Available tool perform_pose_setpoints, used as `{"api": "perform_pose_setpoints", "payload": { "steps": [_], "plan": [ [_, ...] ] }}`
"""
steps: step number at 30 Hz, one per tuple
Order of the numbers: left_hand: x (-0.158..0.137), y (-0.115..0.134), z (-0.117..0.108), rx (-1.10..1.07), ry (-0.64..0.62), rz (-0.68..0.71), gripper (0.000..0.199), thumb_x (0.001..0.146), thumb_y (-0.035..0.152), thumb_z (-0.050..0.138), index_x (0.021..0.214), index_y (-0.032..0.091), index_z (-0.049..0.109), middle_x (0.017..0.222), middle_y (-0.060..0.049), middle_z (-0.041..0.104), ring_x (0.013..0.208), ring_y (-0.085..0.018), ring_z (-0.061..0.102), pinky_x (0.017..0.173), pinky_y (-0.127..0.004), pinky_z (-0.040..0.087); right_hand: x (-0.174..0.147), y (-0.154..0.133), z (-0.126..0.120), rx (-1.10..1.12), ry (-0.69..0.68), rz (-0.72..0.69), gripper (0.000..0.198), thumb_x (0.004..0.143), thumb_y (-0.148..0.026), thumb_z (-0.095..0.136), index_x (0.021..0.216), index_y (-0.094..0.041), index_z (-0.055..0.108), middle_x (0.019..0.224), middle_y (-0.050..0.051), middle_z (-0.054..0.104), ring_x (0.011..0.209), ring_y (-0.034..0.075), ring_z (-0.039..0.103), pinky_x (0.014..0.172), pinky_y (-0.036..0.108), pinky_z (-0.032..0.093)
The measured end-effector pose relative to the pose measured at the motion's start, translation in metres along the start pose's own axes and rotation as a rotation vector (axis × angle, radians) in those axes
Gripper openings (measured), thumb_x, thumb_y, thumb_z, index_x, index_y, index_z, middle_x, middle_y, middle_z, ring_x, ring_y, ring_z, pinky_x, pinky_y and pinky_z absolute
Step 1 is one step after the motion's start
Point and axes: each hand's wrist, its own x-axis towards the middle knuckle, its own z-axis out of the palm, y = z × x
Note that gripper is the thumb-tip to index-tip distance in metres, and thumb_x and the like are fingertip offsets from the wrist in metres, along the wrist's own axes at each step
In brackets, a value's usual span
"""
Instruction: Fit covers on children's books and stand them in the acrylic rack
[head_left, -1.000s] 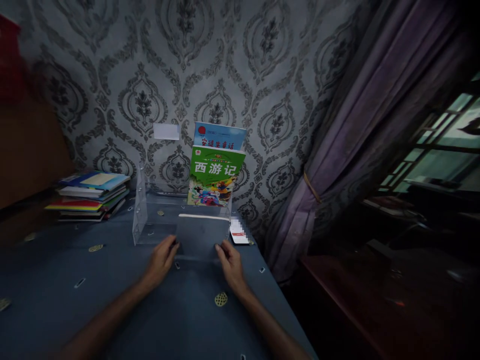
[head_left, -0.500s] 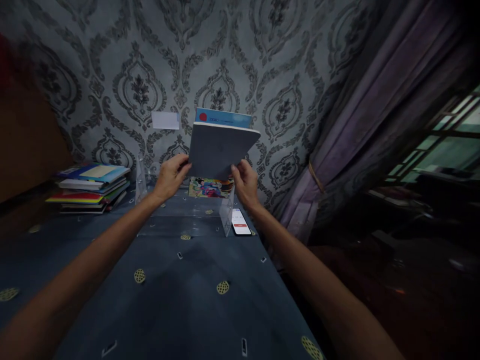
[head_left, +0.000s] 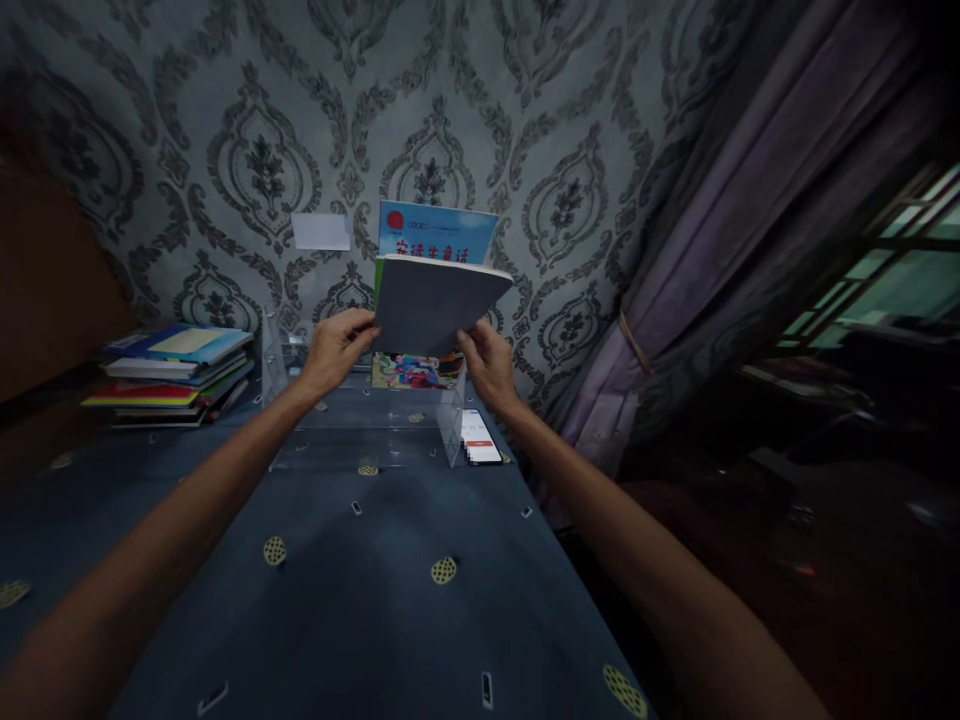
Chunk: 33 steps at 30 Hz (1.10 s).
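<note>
At far left I have a brown panel point(head_left: 56, 270), dark and hard to make out. Next to it a stack of books point(head_left: 172, 375) lies flat on the blue tablecloth point(head_left: 360, 600), its topmost cover mostly blue, with yellow and red edges lower down. Right of the stack I see one side of a clear stand point(head_left: 273, 355), and above that a white card point(head_left: 321, 231) against the patterned wall point(head_left: 266, 170).

My left hand point(head_left: 336, 350) pinches the left edge of a grey book point(head_left: 442, 305), thumb toward me. The book is up off the tablecloth, in front of the stand's right part, with its plain face to me and its pale edge on top; whether it touches anything behind it I cannot tell. A blue book point(head_left: 435, 225) with red lettering rises above it at the back, and the colourful lower part of a picture book point(head_left: 416, 371) shows beneath it. My right hand point(head_left: 489, 362) grips the lower right edge, thumb on the near face and fingers partly hidden from me.

Below that hand a phone point(head_left: 484, 440) lies with its screen lit, just beside the stand's right side. Further right hangs a purple curtain point(head_left: 675, 230), gathered by a tie point(head_left: 636, 345), then a window point(head_left: 892, 270) over a dark corner.
</note>
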Motion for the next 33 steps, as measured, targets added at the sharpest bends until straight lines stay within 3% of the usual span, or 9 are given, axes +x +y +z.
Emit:
{"api": "perform_pose_setpoints", "payload": {
  "steps": [8, 14, 22, 29, 33],
  "plan": [
    [-0.002, -0.007, 0.007, -0.007, -0.020, 0.019, 0.019, 0.090, 0.032, 0.057, 0.077, 0.020, 0.062, 0.076, 0.001, 0.061, 0.072, -0.015, 0.056, 0.069, -0.027, 0.042, -0.004, 0.011, -0.002, 0.004, -0.008, -0.009, 0.033, 0.096, -0.054, 0.048, 0.082, -0.024, 0.049, 0.074, 0.000, 0.051, 0.070, 0.017, 0.051, 0.066, 0.030, 0.041],
    [-0.005, -0.010, 0.008, 0.037, -0.066, -0.046, 0.021, 0.088, 0.032, 0.056, 0.071, 0.020, 0.053, 0.069, 0.003, 0.054, 0.068, -0.014, 0.051, 0.065, -0.027, 0.038, -0.002, 0.017, 0.000, -0.018, -0.009, -0.048, 0.030, 0.095, -0.047, 0.051, 0.077, -0.024, 0.045, 0.070, -0.002, 0.048, 0.064, 0.015, 0.048, 0.063, 0.030, 0.037],
    [-0.005, -0.006, 0.007, 0.055, -0.109, -0.098, 0.017, 0.087, 0.035, 0.056, 0.077, 0.022, 0.053, 0.068, 0.004, 0.055, 0.065, -0.014, 0.051, 0.064, -0.028, 0.035, -0.003, 0.018, -0.001, -0.032, -0.053, -0.032, 0.031, 0.096, -0.051, 0.049, 0.084, -0.023, 0.054, 0.073, 0.000, 0.054, 0.068, 0.017, 0.050, 0.064, 0.029, 0.040],
    [-0.004, -0.010, 0.008, 0.135, -0.160, -0.143, 0.007, 0.086, 0.029, 0.058, 0.084, 0.022, 0.057, 0.077, 0.000, 0.068, 0.072, -0.017, 0.060, 0.069, -0.029, 0.042, -0.004, 0.024, -0.002, -0.130, -0.083, 0.003, 0.030, 0.094, -0.046, 0.048, 0.094, -0.021, 0.064, 0.089, 0.006, 0.064, 0.084, 0.021, 0.059, 0.079, 0.033, 0.047],
    [-0.005, -0.014, 0.010, 0.209, -0.174, -0.144, 0.009, 0.090, 0.029, 0.056, 0.093, 0.023, 0.062, 0.082, -0.002, 0.072, 0.076, -0.019, 0.064, 0.072, -0.031, 0.045, -0.005, 0.028, -0.002, -0.155, -0.117, 0.054, 0.029, 0.093, -0.043, 0.050, 0.098, -0.020, 0.066, 0.090, 0.007, 0.068, 0.083, 0.022, 0.062, 0.079, 0.034, 0.048]
  ]
}}
